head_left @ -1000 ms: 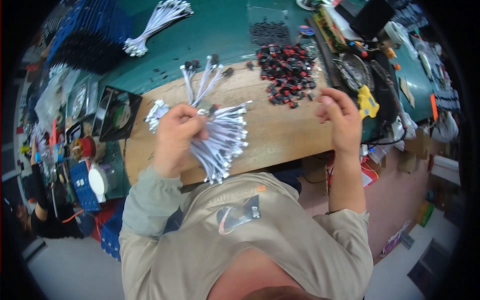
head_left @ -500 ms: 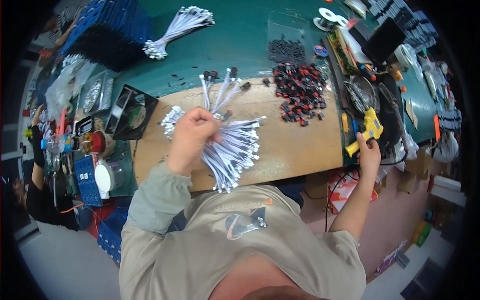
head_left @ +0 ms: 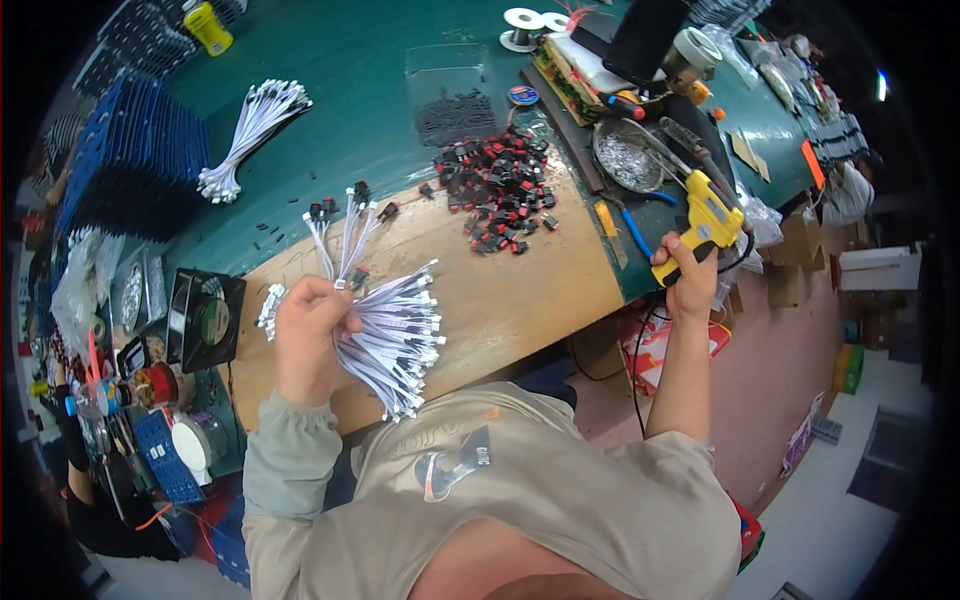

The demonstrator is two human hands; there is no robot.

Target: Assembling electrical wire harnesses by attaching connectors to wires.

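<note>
My left hand (head_left: 312, 325) is closed in a pinch on a white connector cable (head_left: 341, 284), most of it hidden by my fingers. Beside it a fanned bundle of white cables (head_left: 395, 335) spreads over the wooden board. Just beyond, a few more cables (head_left: 347, 240) have small black parts at their ends. My right hand (head_left: 692, 280) grips the handle of a yellow and black soldering gun (head_left: 712, 212), raised at the board's right side with its metal tip pointing away from me.
Black-and-red switch-like parts (head_left: 495, 190) lie heaped on the wooden board (head_left: 520, 300). Behind them is a clear tray (head_left: 450, 65) of small black pieces. A metal bowl (head_left: 628, 155) stands right, a black fan (head_left: 205, 318) left. Blue racks (head_left: 130, 160) stand far left, near another cable bundle (head_left: 255, 130).
My view has turned, so the bench things sit further left. My right hand has lifted the soldering gun and turned its tip away from me. The left hand keeps its pinch near the cables.
</note>
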